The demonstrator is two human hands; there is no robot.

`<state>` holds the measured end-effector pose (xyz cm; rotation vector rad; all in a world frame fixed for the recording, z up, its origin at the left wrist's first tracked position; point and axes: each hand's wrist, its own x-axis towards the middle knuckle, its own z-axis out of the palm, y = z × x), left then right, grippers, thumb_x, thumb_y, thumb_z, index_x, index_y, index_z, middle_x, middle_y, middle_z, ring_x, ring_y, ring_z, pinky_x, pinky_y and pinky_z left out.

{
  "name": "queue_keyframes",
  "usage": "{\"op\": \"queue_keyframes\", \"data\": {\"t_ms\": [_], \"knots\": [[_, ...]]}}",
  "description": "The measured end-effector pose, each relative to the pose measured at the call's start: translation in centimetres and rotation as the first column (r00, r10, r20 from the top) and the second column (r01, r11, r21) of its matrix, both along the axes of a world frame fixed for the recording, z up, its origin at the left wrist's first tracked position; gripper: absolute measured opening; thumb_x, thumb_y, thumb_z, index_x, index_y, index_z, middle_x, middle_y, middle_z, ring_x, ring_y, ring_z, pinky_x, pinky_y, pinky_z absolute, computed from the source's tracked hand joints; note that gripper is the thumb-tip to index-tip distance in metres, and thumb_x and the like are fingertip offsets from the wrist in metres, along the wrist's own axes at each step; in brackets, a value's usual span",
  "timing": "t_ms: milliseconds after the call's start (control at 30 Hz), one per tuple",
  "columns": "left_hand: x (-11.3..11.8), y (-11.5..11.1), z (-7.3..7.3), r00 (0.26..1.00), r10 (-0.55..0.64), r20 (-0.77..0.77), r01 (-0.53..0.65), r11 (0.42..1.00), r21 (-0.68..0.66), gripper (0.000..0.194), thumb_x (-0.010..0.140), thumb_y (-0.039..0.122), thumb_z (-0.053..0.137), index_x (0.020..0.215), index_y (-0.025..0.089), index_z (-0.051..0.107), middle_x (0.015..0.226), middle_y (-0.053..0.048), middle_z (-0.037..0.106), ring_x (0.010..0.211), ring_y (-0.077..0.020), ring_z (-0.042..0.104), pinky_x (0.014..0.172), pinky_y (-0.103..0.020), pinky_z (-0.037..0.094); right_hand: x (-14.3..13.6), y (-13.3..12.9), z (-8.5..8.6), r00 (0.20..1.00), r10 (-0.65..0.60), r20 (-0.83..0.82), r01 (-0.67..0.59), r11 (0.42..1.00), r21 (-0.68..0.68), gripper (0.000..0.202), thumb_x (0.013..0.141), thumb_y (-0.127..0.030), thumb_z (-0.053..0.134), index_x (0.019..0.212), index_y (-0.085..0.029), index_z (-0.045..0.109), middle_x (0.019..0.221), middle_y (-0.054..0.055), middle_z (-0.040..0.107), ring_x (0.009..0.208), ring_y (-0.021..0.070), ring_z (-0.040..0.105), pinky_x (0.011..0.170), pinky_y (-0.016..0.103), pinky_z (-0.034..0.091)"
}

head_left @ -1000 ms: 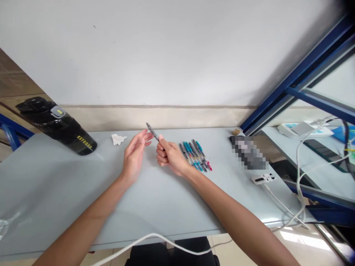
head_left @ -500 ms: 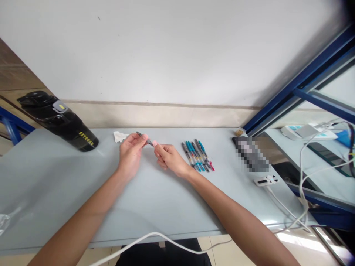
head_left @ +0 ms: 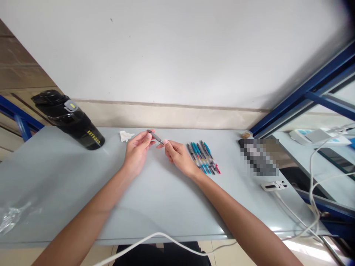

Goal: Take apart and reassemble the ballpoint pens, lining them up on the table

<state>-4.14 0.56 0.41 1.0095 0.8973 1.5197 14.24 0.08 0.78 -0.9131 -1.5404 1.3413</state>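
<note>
Between my hands a short grey pen part [head_left: 156,136] slants down to the right above the table. My left hand [head_left: 138,149] grips its upper end between thumb and fingers. The thumb and index finger of my right hand [head_left: 177,155] pinch its lower, pointed end. Just right of my right hand, several pens [head_left: 200,150] with grey and teal grips lie side by side on the table. Small teal, grey and red pen pieces [head_left: 212,168] lie at their lower ends. A crumpled white tissue [head_left: 126,136] rests behind my left hand.
A black bottle [head_left: 83,129] stands at the back left of the grey table [head_left: 155,210]. Clear plastic wrap [head_left: 11,218] lies at the left. On the right are a blurred dark object [head_left: 257,157], a small container [head_left: 246,134], a white device [head_left: 274,186] and cables. A white cable [head_left: 158,233] crosses the front edge.
The view has shifted slightly, so most table objects appear farther right. Both hands still hold the pen part, and more of its grey length shows between them.
</note>
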Motion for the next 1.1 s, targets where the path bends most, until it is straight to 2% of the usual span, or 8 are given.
{"op": "queue_keyframes", "data": {"t_ms": [200, 300, 400, 567, 700, 833, 967, 1100], "knots": [[0.6, -0.6, 0.3, 1.000, -0.017, -0.019, 0.017, 1.000, 0.006, 0.032, 0.090, 0.045, 0.087, 0.093, 0.018, 0.070, 0.111, -0.011, 0.080, 0.110, -0.0241, 0.073, 0.097, -0.039, 0.055, 0.6, 0.6, -0.7, 0.992, -0.024, 0.122, -0.006, 0.970, 0.242, 0.028, 0.109, -0.050, 0.056, 0.100, -0.023, 0.054, 0.090, 0.001, 0.067, 0.075, 0.0156, 0.053, 0.071, 0.029, 0.041], [0.7, -0.6, 0.3, 0.998, 0.039, -0.040, -0.040, 0.999, -0.031, 0.034, 0.085, 0.044, 0.091, 0.097, 0.019, 0.071, 0.100, -0.007, 0.078, 0.098, -0.0206, 0.073, 0.091, -0.036, 0.054, 0.4, 0.5, -1.1, 0.982, -0.049, 0.181, -0.004, 0.960, 0.281, 0.023, 0.111, -0.047, 0.053, 0.110, -0.025, 0.048, 0.090, 0.000, 0.067, 0.073, 0.0162, 0.055, 0.071, 0.029, 0.041], [0.6, -0.4, 0.2, 0.993, 0.090, -0.076, -0.091, 0.996, -0.015, 0.035, 0.081, 0.044, 0.094, 0.099, 0.019, 0.076, 0.091, -0.002, 0.071, 0.083, -0.0150, 0.067, 0.087, -0.032, 0.053, 0.3, 0.1, -0.7, 0.944, -0.067, 0.323, -0.055, 0.933, 0.355, 0.022, 0.115, -0.045, 0.043, 0.114, -0.024, 0.052, 0.086, 0.000, 0.063, 0.072, 0.0173, 0.054, 0.072, 0.031, 0.040], [0.6, -0.4, 0.1, 0.987, 0.121, -0.109, -0.125, 0.992, -0.032, 0.041, 0.079, 0.045, 0.095, 0.075, 0.019, 0.065, 0.075, 0.002, 0.061, 0.076, -0.0133, 0.060, 0.081, -0.029, 0.049, 0.6, 0.0, -0.3, 0.897, -0.147, 0.417, -0.067, 0.887, 0.458, 0.017, 0.114, -0.034, 0.044, 0.106, -0.024, 0.056, 0.097, 0.005, 0.070, 0.083, 0.0202, 0.061, 0.078, 0.032, 0.041], [0.8, -0.6, 0.0, 0.992, 0.007, -0.125, -0.013, 0.999, -0.048, 0.036, 0.082, 0.046, 0.093, 0.091, 0.019, 0.072, 0.091, -0.002, 0.071, 0.084, -0.0152, 0.066, 0.083, -0.030, 0.051, 0.8, 0.3, -1.1, 0.922, -0.127, 0.366, -0.033, 0.916, 0.399, 0.004, 0.109, -0.027, 0.050, 0.106, -0.025, 0.050, 0.090, 0.001, 0.069, 0.074, 0.0175, 0.060, 0.073, 0.030, 0.041], [0.8, -0.7, 0.1, 0.978, -0.123, -0.170, 0.119, 0.992, -0.033, 0.042, 0.088, 0.046, 0.088, 0.119, 0.021, 0.076, 0.121, -0.010, 0.076, 0.113, -0.0240, 0.070, 0.098, -0.036, 0.054, 0.4, 0.3, -1.2, 0.969, -0.107, 0.224, 0.032, 0.948, 0.318, 0.018, 0.112, -0.042, 0.052, 0.113, -0.025, 0.055, 0.079, -0.004, 0.057, 0.068, 0.0152, 0.049, 0.067, 0.029, 0.038], [1.0, -0.8, 0.0, 0.956, -0.166, -0.241, 0.159, 0.986, -0.045, 0.045, 0.095, 0.052, 0.079, 0.126, 0.020, 0.076, 0.129, -0.013, 0.076, 0.122, -0.0287, 0.069, 0.104, -0.042, 0.054, -0.3, -0.1, -0.5, 0.999, -0.015, -0.048, 0.018, 0.998, 0.065, 0.034, 0.109, -0.061, 0.055, 0.113, -0.027, 0.058, 0.076, -0.005, 0.047, 0.063, 0.0134, 0.041, 0.058, 0.026, 0.034], [1.6, -1.2, -0.1, 0.947, -0.159, -0.280, 0.159, 0.987, -0.025, 0.046, 0.091, 0.053, 0.083, 0.120, 0.020, 0.070, 0.128, -0.012, 0.073, 0.114, -0.0256, 0.071, 0.100, -0.040, 0.057, -0.9, -0.3, -0.4, 0.958, -0.009, -0.286, -0.037, 0.987, -0.156, 0.040, 0.101, -0.066, 0.066, 0.103, -0.028, 0.054, 0.072, -0.008, 0.041, 0.055, 0.0104, 0.029, 0.051, 0.024, 0.027]]}}
